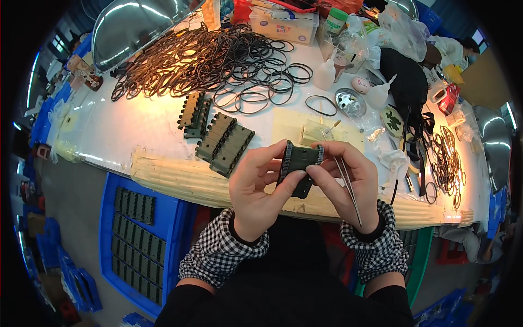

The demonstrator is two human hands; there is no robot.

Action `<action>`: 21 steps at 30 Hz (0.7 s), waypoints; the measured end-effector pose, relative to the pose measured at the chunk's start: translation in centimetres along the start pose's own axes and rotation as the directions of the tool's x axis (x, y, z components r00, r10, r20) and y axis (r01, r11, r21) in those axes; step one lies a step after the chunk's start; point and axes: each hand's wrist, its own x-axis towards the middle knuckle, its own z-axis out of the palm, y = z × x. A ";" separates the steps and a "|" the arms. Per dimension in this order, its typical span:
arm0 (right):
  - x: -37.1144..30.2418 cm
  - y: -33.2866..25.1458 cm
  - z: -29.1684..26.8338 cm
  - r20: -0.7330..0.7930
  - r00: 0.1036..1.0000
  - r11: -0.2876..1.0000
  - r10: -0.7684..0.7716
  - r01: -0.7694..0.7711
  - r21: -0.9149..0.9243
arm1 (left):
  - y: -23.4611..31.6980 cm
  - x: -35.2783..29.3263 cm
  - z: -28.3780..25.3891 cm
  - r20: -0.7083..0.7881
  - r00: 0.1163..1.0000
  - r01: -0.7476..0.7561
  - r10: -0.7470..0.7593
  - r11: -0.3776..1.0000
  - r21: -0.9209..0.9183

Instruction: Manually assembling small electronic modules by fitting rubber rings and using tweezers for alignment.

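Observation:
Over the table's near edge, my left hand and my right hand hold a small dark green block-shaped part between thumbs and fingers. Dark ridged bands run along its left and right sides, and its lower portion is partly behind my thumbs. A pair of metal tweezers is tucked in my right hand, its legs slanting down across the palm. Left of my hands lie rows of similar dark green parts on the table. A second, smaller group sits just behind them.
A big heap of black rubber loops covers the back left. White squeeze bottles, a round metal dish and a yellowish block stand beyond my hands. Below the padded table edge, a blue tray holds more green parts.

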 end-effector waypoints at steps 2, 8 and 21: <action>0.0 0.4 0.0 -0.006 0.998 0.995 -0.068 0.067 -0.073 | -0.4 -0.2 -0.3 0.018 0.999 -0.049 0.047 0.993 0.110; -0.1 0.8 0.0 -0.008 0.985 0.966 -0.171 0.166 -0.196 | 0.4 -0.2 0.0 -0.019 0.998 -0.062 0.068 0.973 0.222; -2.0 -1.5 -3.4 0.077 0.935 0.800 -0.347 0.338 -0.495 | 5.9 2.4 -16.4 0.168 0.962 -0.249 0.216 0.437 0.864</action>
